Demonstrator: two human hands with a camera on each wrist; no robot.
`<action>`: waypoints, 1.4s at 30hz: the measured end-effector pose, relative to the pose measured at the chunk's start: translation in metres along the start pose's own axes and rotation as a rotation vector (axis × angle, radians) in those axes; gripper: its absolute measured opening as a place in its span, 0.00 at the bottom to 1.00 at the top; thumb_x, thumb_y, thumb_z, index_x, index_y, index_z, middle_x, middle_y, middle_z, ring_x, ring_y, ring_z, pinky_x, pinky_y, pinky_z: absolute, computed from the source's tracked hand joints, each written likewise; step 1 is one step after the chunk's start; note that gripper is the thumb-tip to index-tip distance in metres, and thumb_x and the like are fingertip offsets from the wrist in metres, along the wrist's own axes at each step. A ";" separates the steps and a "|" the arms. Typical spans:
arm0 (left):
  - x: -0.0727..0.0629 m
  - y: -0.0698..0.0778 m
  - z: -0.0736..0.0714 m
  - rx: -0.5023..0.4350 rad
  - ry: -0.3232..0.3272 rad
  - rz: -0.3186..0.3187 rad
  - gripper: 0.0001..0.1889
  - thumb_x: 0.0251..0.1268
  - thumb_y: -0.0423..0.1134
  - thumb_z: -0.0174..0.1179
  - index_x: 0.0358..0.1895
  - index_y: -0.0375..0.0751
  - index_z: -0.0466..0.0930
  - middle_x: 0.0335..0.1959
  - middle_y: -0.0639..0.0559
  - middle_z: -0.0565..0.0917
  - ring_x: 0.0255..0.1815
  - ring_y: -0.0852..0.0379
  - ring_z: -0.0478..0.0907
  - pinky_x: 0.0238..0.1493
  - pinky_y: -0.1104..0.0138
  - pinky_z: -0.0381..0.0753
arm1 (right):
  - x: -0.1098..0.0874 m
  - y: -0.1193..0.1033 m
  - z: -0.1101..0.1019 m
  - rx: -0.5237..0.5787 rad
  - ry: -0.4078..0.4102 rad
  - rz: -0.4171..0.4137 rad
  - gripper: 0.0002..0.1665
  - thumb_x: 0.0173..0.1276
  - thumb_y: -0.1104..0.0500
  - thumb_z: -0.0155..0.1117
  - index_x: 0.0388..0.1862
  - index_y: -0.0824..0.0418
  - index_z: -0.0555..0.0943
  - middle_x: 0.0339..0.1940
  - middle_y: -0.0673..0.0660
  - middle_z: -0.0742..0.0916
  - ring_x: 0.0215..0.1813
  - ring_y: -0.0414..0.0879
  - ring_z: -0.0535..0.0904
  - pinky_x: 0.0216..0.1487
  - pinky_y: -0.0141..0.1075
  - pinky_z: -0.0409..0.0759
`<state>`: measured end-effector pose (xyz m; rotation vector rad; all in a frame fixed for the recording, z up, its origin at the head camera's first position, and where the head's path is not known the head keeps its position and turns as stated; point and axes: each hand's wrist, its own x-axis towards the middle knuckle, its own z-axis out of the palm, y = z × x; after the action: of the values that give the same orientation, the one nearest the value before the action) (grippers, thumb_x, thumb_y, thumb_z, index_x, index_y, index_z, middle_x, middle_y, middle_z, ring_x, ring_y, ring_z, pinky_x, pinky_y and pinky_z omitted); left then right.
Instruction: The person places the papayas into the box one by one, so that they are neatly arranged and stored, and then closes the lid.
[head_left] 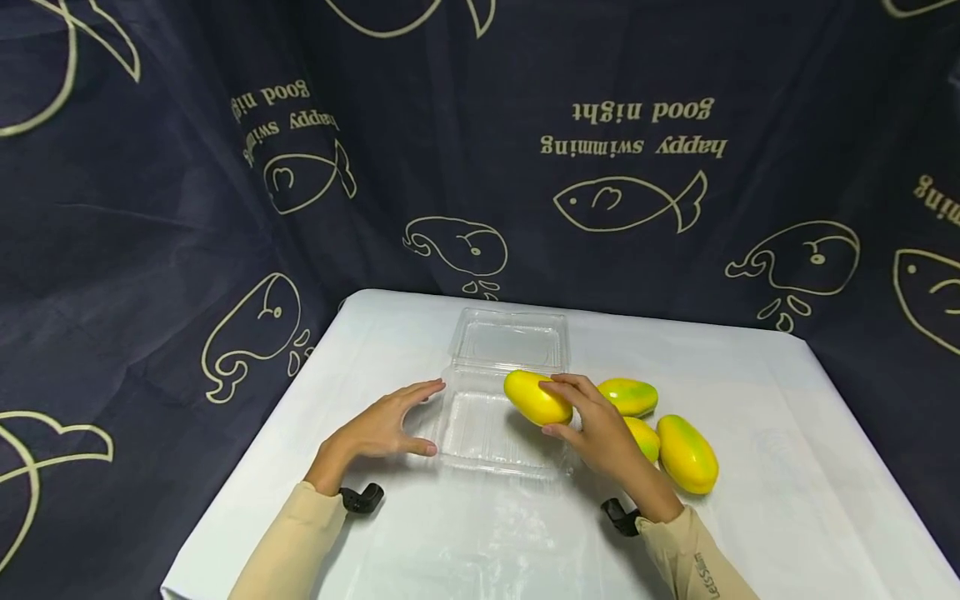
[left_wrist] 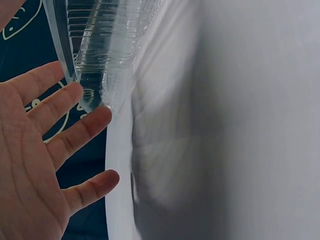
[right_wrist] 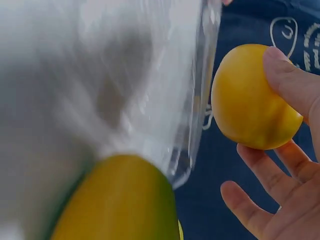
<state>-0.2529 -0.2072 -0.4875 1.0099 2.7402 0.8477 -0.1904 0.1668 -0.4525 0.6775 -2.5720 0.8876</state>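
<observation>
My right hand (head_left: 600, 425) grips a yellow mango (head_left: 536, 398) between thumb and fingers, above the right part of a clear plastic clamshell box (head_left: 480, 429). In the right wrist view the held mango (right_wrist: 250, 100) shows beside the box wall (right_wrist: 200, 90), raised off the table. The box lies open, its lid (head_left: 510, 337) folded back toward the far side. My left hand (head_left: 378, 425) is at the box's left side, fingers spread and holding nothing. From the left wrist, the fingers (left_wrist: 80, 132) appear close to the ribbed clear box (left_wrist: 105, 35).
Right of the box lie three more yellow-green mangoes: one farther back (head_left: 630, 397), one partly behind my right hand (head_left: 642, 437), one at the right (head_left: 687, 454). A white cloth (head_left: 787, 500) covers the table. Dark fish-print fabric (head_left: 450, 150) hangs behind and beside it.
</observation>
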 end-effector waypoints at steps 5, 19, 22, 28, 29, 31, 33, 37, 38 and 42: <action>-0.001 0.000 -0.002 -0.006 0.003 0.003 0.54 0.48 0.66 0.73 0.79 0.53 0.59 0.79 0.57 0.63 0.73 0.51 0.70 0.75 0.48 0.65 | 0.004 -0.009 0.017 0.027 -0.059 -0.012 0.38 0.54 0.56 0.81 0.66 0.52 0.78 0.65 0.55 0.79 0.65 0.53 0.79 0.63 0.49 0.80; -0.002 0.000 0.000 -0.020 -0.011 -0.041 0.54 0.47 0.64 0.75 0.79 0.55 0.58 0.80 0.62 0.60 0.74 0.54 0.68 0.77 0.50 0.63 | 0.014 -0.032 0.039 0.155 -0.268 0.000 0.37 0.56 0.55 0.79 0.66 0.52 0.78 0.63 0.50 0.80 0.65 0.48 0.78 0.67 0.48 0.77; -0.001 0.001 0.000 -0.019 -0.006 -0.040 0.54 0.48 0.61 0.75 0.79 0.54 0.58 0.80 0.61 0.60 0.73 0.53 0.70 0.76 0.49 0.64 | 0.016 -0.035 0.042 0.161 -0.282 -0.008 0.37 0.57 0.54 0.79 0.66 0.52 0.78 0.62 0.50 0.81 0.65 0.47 0.78 0.67 0.47 0.77; -0.001 0.005 -0.001 -0.013 -0.010 -0.032 0.53 0.49 0.59 0.76 0.79 0.53 0.58 0.80 0.59 0.61 0.72 0.53 0.71 0.75 0.48 0.65 | 0.018 -0.036 0.049 0.179 -0.321 -0.018 0.36 0.59 0.56 0.78 0.66 0.53 0.77 0.63 0.51 0.81 0.65 0.48 0.77 0.68 0.49 0.76; -0.002 0.006 -0.001 -0.009 -0.010 -0.031 0.53 0.49 0.60 0.75 0.79 0.53 0.58 0.79 0.59 0.61 0.72 0.53 0.71 0.75 0.48 0.65 | 0.018 -0.036 0.051 0.191 -0.331 -0.019 0.36 0.59 0.56 0.77 0.67 0.53 0.77 0.64 0.52 0.81 0.66 0.49 0.77 0.68 0.49 0.76; -0.002 0.006 -0.001 -0.001 -0.004 -0.023 0.53 0.49 0.61 0.75 0.79 0.53 0.59 0.79 0.59 0.62 0.72 0.53 0.72 0.74 0.47 0.66 | 0.018 -0.036 0.054 0.217 -0.347 -0.023 0.35 0.60 0.58 0.76 0.68 0.54 0.76 0.65 0.52 0.81 0.67 0.49 0.77 0.68 0.50 0.75; -0.003 0.006 -0.001 0.002 0.000 -0.022 0.53 0.49 0.62 0.75 0.79 0.53 0.59 0.79 0.59 0.62 0.71 0.53 0.72 0.74 0.47 0.66 | 0.019 -0.035 0.057 0.243 -0.370 -0.023 0.35 0.62 0.59 0.75 0.68 0.54 0.75 0.66 0.52 0.80 0.68 0.49 0.76 0.69 0.50 0.74; -0.002 0.005 0.000 -0.012 -0.007 -0.027 0.53 0.49 0.62 0.75 0.79 0.52 0.59 0.79 0.59 0.62 0.72 0.52 0.71 0.75 0.48 0.66 | 0.021 -0.033 0.062 0.259 -0.418 -0.037 0.34 0.66 0.60 0.71 0.70 0.56 0.74 0.69 0.53 0.79 0.70 0.49 0.75 0.70 0.49 0.73; -0.002 0.005 0.000 -0.012 -0.010 -0.029 0.54 0.49 0.62 0.74 0.79 0.52 0.59 0.79 0.59 0.61 0.73 0.53 0.71 0.75 0.48 0.66 | 0.021 -0.033 0.063 0.261 -0.426 -0.039 0.34 0.66 0.60 0.70 0.71 0.57 0.73 0.69 0.53 0.79 0.70 0.50 0.74 0.70 0.49 0.73; -0.002 0.004 0.000 -0.011 -0.012 -0.030 0.54 0.49 0.63 0.74 0.79 0.53 0.58 0.80 0.60 0.61 0.73 0.53 0.70 0.75 0.49 0.65 | 0.022 -0.033 0.061 0.292 -0.445 -0.033 0.33 0.68 0.60 0.69 0.71 0.58 0.72 0.69 0.55 0.79 0.70 0.51 0.75 0.70 0.51 0.73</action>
<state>-0.2487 -0.2061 -0.4855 0.9657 2.7305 0.8479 -0.2007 0.0976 -0.4726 1.1067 -2.8222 1.2344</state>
